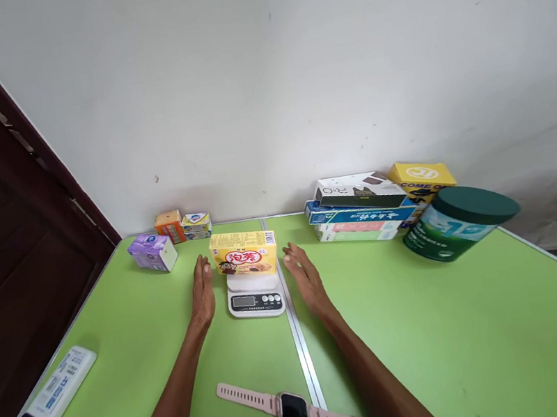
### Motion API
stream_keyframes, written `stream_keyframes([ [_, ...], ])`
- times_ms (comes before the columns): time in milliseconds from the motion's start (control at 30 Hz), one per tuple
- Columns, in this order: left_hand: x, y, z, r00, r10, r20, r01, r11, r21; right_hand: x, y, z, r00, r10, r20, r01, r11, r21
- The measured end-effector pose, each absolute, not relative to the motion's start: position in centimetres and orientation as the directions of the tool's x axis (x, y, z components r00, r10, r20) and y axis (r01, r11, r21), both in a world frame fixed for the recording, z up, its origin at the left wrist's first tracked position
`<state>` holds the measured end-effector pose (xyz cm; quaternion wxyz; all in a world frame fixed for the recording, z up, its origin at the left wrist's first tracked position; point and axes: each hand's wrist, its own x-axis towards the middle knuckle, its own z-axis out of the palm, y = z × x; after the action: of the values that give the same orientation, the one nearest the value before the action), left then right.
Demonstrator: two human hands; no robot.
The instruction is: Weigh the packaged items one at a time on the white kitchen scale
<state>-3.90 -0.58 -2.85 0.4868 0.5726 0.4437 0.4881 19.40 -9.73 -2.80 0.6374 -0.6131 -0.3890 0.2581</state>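
Holds nothing in either grip: has the left hand (pixel 203 291) open and upright, with palm turned inward, and the right hand (pixel 306 278) likewise released, fingers slightly bent. Frames between both palms, close to each yet apart from both, the yellow snack box (pixel 244 255). Bears that box on the platform of the white scale (pixel 256 303), with display and buttons facing the wearer's side, between the two hands too. Finds the metal seam (pixel 300 346) of the green table (pixel 176 365) between scale and right hand. Lays the pink-strapped watch (pixel 294 412) nearer than both hands, between the forearms, across that seam. Shows, beyond the left hand and out to its left, the purple packet (pixel 153 253), with the orange box (pixel 170 228) and the small yellow-white box (pixel 197 225) side by side behind. Places the long white device (pixel 55 399), cable attached, well to the left of the left hand and nearer. Gathers, past the right hand and to its right, the black-and-white box (pixel 360 188) atop the blue box (pixel 363 211), then the larger yellow carton (pixel 421 175) and, farther right, the tilted green tub (pixel 458 222).
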Motion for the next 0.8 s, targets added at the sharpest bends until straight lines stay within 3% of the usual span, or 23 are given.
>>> stream_keyframes([
  [100, -3.8, 0.6, -5.0, 0.044, 0.998, 0.040, -0.098, -0.036, 0.995, 19.5, -10.2, -4.0, 0.639, 0.751, 0.165, 0.173, 0.069, -0.982],
  [200, -3.8, 1.1, -6.4, -0.004, 0.999, 0.046, -0.146, -0.046, 0.988, 19.5, -10.2, -4.4, 0.641, 0.743, 0.190, 0.235, 0.045, -0.971],
  [667, -3.5, 0.5, -6.9, -0.008, 0.992, 0.124, 0.004, -0.124, 0.992, 20.3, -10.5, -4.4, 0.625, 0.770, 0.127, 0.142, 0.048, -0.989],
  [800, -3.8, 0.7, -6.3, -0.261, 0.937, 0.231, 0.129, -0.203, 0.971, 20.4, -9.3, -0.9, 0.555, 0.804, 0.215, 0.247, 0.087, -0.965],
])
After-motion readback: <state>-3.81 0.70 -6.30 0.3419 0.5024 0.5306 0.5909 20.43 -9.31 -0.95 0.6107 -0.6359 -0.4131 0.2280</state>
